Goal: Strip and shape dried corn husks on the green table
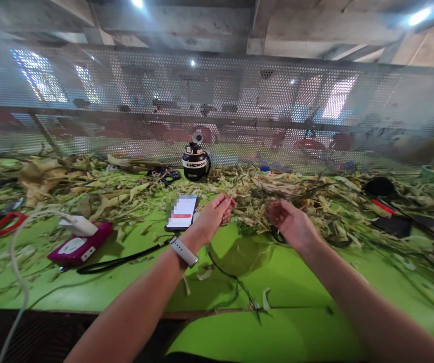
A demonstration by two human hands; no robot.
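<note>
My left hand (216, 214), a watch with a light strap (184, 251) on its wrist, is raised over the green table. Its thumb and fingers are pressed together; whatever lies between them, if anything, is too small to make out. Just left of it lies a phone (182, 212) with a lit screen. My right hand (291, 222) is half curled, thumb and fingers apart, with nothing visible in it. Dried husk strips (257, 194) are heaped behind and between both hands. A dark curved thing (277, 235), partly hidden, lies beside my right hand.
A black bottle (196, 161) stands at the back before a perforated metal screen (232, 101). At left are a purple power socket (83, 244) with a white charger (78, 225) and cable, plus red-handled scissors (7, 224). A dark strap (126, 258) runs toward the phone.
</note>
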